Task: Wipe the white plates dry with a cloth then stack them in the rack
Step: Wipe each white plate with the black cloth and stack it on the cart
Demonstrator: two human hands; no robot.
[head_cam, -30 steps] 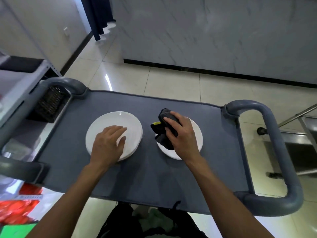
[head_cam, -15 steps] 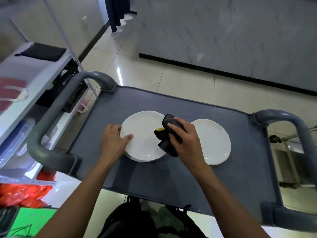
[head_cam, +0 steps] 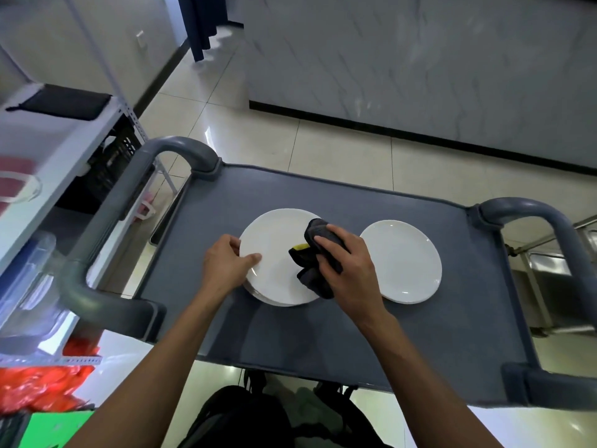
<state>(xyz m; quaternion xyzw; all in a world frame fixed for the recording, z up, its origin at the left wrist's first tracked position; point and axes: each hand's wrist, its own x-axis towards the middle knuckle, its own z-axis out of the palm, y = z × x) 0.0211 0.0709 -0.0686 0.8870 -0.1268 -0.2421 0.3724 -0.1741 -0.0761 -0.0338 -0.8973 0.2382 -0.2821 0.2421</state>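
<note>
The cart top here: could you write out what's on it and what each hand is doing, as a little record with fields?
surface: grey cart with looped handles at both ends
left stack: white plates, at least two stacked
right plates: white plates, lying apart from the stack
cloth: dark cloth with a yellow tag, on the stack's top plate
left hand: holds the stack's rim, thumb on top
right hand: grips the cloth, pressing it on the plate

— What stands around?
— A grey cart (head_cam: 420, 334) with looped handles (head_cam: 106, 221) on pale floor tiles (head_cam: 290, 140); a marble-patterned wall (head_cam: 420, 59) behind.
— And to the left?
— A white shelf unit (head_cam: 58, 147) bearing a black pad (head_cam: 61, 98); orange bags (head_cam: 35, 386) below; a dark backpack (head_cam: 245, 418) underneath.
</note>
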